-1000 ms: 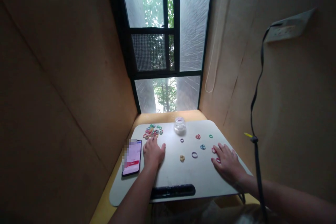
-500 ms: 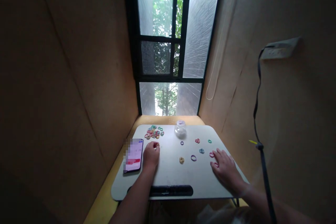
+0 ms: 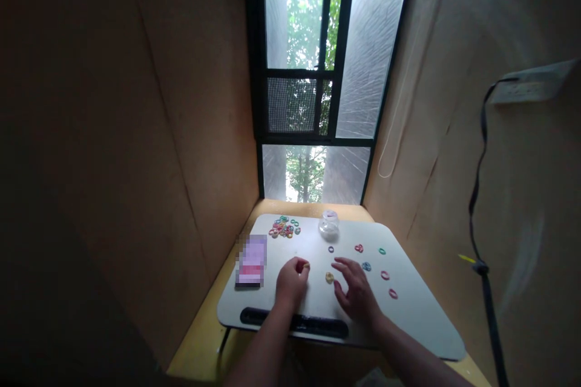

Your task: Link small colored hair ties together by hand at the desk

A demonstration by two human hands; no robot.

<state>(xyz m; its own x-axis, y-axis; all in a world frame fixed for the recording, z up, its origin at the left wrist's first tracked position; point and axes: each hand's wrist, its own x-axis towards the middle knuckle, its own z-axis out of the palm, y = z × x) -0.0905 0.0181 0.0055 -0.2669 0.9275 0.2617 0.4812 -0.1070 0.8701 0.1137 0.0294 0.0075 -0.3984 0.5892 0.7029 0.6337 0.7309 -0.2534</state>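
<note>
1. the left hand (image 3: 292, 283) is over the middle of the white, round-cornered counter (image 3: 422, 320), thumb and forefinger pinched on a small yellowish band (image 3: 307, 266); its exact shape is too small to make out.
2. the right hand (image 3: 356, 295) is released, thumb and fingers parted and curved; what lies beneath its palm is hidden.
3. a yellow cluster of small looped bands (image 3: 329, 277) lies between the two hands, just beside the right thumb; whether they touch, i cannot tell.
4. beyond the right hand's fingertips lie a small purple ring (image 3: 331, 249) and a red-pink cluster of bands (image 3: 359, 248); a blue cluster of bands (image 3: 366, 266) is just beside its fingers.
5. farther right are a green ring (image 3: 382, 251) and two pink rings (image 3: 385, 275), one nearer the person than the other.
6. a mixed heap of coloured bands (image 3: 284, 227) lies at the far left, well apart from a clear, rounded jar (image 3: 329, 227).
7. a phone with a pink-purple screen (image 3: 252, 260), partly pixelated, lies left of the left hand.
</note>
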